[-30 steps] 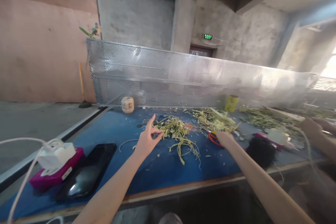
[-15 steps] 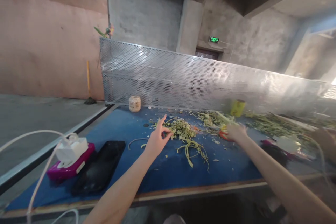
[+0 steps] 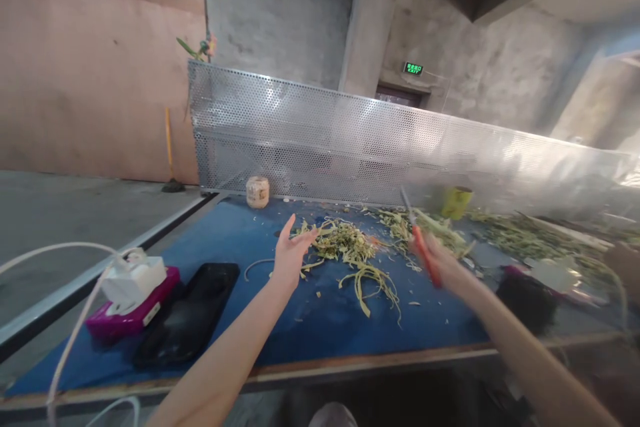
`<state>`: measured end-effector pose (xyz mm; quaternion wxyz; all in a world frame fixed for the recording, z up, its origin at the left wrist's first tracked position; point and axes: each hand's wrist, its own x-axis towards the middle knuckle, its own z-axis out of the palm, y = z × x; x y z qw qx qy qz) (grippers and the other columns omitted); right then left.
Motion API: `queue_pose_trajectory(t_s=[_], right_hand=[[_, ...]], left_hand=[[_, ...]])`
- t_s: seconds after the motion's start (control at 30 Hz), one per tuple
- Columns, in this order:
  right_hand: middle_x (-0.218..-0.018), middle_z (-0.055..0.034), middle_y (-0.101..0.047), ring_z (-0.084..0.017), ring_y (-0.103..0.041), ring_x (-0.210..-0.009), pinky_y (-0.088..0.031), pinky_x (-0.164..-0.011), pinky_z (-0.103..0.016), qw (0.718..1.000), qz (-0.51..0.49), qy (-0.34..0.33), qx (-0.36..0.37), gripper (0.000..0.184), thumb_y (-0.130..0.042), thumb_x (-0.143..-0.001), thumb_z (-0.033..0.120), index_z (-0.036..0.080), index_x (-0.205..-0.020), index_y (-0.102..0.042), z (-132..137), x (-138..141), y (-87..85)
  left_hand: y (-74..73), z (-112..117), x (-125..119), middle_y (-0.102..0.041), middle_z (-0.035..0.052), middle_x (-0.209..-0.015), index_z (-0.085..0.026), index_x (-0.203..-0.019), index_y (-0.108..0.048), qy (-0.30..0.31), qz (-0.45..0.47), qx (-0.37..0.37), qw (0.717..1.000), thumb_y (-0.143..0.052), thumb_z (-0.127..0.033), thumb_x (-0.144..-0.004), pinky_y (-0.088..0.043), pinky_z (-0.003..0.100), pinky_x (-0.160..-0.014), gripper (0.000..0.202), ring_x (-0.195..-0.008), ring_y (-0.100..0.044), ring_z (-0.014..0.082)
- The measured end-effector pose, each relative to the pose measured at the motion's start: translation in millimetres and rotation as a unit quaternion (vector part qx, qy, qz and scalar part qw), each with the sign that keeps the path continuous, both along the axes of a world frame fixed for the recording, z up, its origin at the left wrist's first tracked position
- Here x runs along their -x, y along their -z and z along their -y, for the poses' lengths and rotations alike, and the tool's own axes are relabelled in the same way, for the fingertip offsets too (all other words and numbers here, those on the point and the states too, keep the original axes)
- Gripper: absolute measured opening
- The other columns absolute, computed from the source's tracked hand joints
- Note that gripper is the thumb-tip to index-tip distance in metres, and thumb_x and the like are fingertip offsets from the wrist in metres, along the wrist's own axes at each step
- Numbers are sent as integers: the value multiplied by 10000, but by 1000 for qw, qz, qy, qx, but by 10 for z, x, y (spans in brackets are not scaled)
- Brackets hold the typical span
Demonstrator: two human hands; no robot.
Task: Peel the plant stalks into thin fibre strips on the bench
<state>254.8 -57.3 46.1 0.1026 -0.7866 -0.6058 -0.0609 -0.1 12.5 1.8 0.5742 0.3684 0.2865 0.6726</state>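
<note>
My left hand [image 3: 291, 257] hovers beside a heap of pale green trimmed stalks and leaves [image 3: 345, 240]. Its fingers and thumb are spread, with nothing in them. In my right hand [image 3: 443, 263], somewhat blurred, is a pair of scissors [image 3: 425, 253] with red handles; the narrow metal blades point up and away. Longer green stems [image 3: 440, 230] lie behind that hand. Nearer the front, a loose curl of thin green strips [image 3: 370, 287] rests on the blue tabletop [image 3: 320, 330].
A black phone [image 3: 193, 317] lies left, by a magenta power strip [image 3: 133, 310] with a white plug and cables. A twine ball [image 3: 257, 192] and yellow-green container [image 3: 456, 203] stand near the perforated metal screen [image 3: 320, 140]. Another person's hand [image 3: 623, 263] shows at far right.
My right hand has lifted the scissors from the table, blades now upward. My left hand has shifted slightly left, and its fingers have opened wider.
</note>
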Motion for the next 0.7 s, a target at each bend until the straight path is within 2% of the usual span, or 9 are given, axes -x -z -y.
queue_pose_trajectory(t_s=[0.07, 0.13, 0.27, 0.4, 0.53, 0.7], right_hand=[[-900, -63, -639, -189, -591, -735, -368, -764, -325, 996, -44, -68, -24, 368, -281, -828, 477, 193, -1021, -416, 133, 368, 212], [-928, -104, -621, -246, -584, -798, -328, -795, -393, 992, -47, -104, -60, 460, -388, -757, 545, 167, -1018, -402, 227, 711, 362], [-897, -126, -615, -286, -581, -829, -297, -791, -425, 986, -35, -131, -96, 484, -435, -712, 571, 150, -952, -433, 265, 1172, 475], [-888, -122, -620, -289, -589, -817, -290, -791, -432, 984, -45, -146, -89, 498, -436, -712, 578, 144, -955, -446, 203, 1340, 491], [-881, -130, -622, -299, -591, -814, -288, -789, -434, 985, -45, -140, -89, 515, -445, -717, 579, 130, -969, -451, 158, 1391, 518], [-816, -129, -631, -283, -604, -741, -291, -776, -429, 984, -49, -147, -94, 523, -400, -741, 590, 118, -959, -454, 130, 1443, 568]], left_hand=[[-9, -12, 1, -642, 18, -672, -180, -1284, -350, 11, 50, 34, 998, -719, -189, -586, -343, 169, -460, 790, -615, -579, 101], [-16, -27, 4, -641, 29, -723, -190, -1271, -362, 11, 71, 51, 996, -685, -179, -629, -343, 171, -445, 718, -606, -579, 99], [-23, -61, 22, -634, 49, -868, -222, -1224, -396, -3, 117, 78, 990, -616, -158, -694, -349, 166, -424, 577, -590, -568, 85], [-31, -69, 55, -618, 42, -957, -241, -1183, -422, -14, 152, 79, 985, -610, -128, -691, -353, 159, -419, 539, -586, -556, 69], [-47, -45, 66, -623, 41, -932, -236, -1211, -394, -15, 171, 76, 982, -601, -121, -700, -345, 152, -417, 563, -609, -564, 70], [-57, -11, 49, -635, 47, -967, -239, -1269, -337, -16, 155, 78, 985, -616, -119, -686, -354, 161, -447, 657, -680, -593, 89]])
